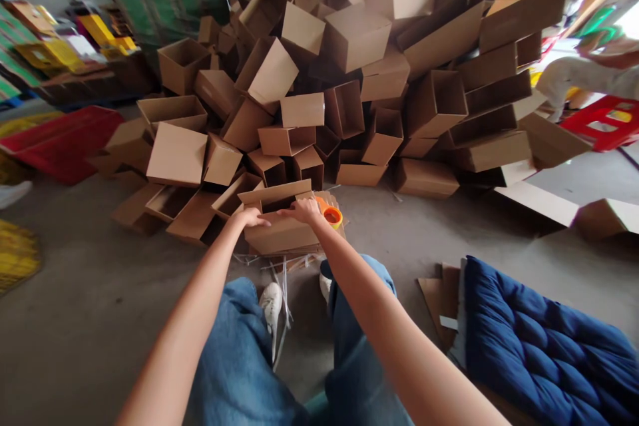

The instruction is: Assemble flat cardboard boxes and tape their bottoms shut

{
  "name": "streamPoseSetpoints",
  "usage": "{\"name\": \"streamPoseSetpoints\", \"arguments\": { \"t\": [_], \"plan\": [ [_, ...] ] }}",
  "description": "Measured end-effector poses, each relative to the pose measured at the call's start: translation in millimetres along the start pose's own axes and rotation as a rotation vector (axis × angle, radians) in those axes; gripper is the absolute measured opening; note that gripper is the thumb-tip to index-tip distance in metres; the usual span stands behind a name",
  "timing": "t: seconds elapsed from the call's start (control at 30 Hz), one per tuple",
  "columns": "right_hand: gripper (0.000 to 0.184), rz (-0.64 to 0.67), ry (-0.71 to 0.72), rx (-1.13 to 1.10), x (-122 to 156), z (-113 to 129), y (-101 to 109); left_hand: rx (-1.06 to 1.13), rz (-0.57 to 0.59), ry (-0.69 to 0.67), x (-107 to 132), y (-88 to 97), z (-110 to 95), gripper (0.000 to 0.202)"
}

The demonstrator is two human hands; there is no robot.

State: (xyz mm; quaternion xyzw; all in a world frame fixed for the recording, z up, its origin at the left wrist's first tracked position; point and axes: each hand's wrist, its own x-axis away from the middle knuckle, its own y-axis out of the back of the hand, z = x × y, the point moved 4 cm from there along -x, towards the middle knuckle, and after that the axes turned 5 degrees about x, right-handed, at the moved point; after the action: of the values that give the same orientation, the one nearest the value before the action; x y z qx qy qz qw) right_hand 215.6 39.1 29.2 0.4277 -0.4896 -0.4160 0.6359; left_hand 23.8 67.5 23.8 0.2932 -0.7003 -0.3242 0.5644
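Note:
A cardboard box (279,236) lies in front of my knees with its far flap standing up and a dark gap showing at the top. My left hand (251,217) grips its near left top edge, thumb lying along the near panel. My right hand (302,210) is bent over the top edge near the right end, fingers curled on the cardboard. Just right of that hand rests an orange tape dispenser (332,215), on what looks like stacked flat cardboard.
A tall heap of open cardboard boxes (357,40) rises ahead. White plastic straps (284,279) lie between my shoes. To the right is a blue cushion (544,339); red crates (64,143) and yellow baskets (17,256) stand left. Another person (584,76) is at far right.

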Motion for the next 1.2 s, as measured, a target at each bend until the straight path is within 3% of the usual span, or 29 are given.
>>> {"name": "streamPoseSetpoints", "arguments": {
  "t": [0.33, 0.57, 0.77, 1.0, 1.1, 1.2],
  "plan": [
    [0.057, 0.055, -0.057, -0.053, -21.6, 7.7, -15.7, -0.119, -0.278, 0.055, -4.1, -4.3, -17.8, 0.074],
    [0.06, 0.084, -0.133, -0.053, -31.6, 15.5, -21.5, -0.183, -0.462, -0.066, -3.6, -13.3, -46.6, 0.11],
    [0.052, 0.009, -0.11, -0.02, -26.7, 17.1, -19.4, -0.251, -0.62, -0.106, -1.0, -6.1, -37.8, 0.147],
    [0.044, -0.12, 0.007, 0.073, -23.7, 35.8, 0.5, 0.015, -0.524, -0.117, -5.7, -6.9, -15.2, 0.144],
    [0.07, -0.187, 0.055, 0.098, -23.0, 37.4, 12.2, 0.054, -0.529, -0.135, -5.6, -7.2, -12.8, 0.144],
    [0.132, -0.231, 0.144, 0.166, -23.8, 33.6, 10.8, 0.102, -0.546, -0.143, -5.9, -7.1, -11.6, 0.14]
  ]
}}
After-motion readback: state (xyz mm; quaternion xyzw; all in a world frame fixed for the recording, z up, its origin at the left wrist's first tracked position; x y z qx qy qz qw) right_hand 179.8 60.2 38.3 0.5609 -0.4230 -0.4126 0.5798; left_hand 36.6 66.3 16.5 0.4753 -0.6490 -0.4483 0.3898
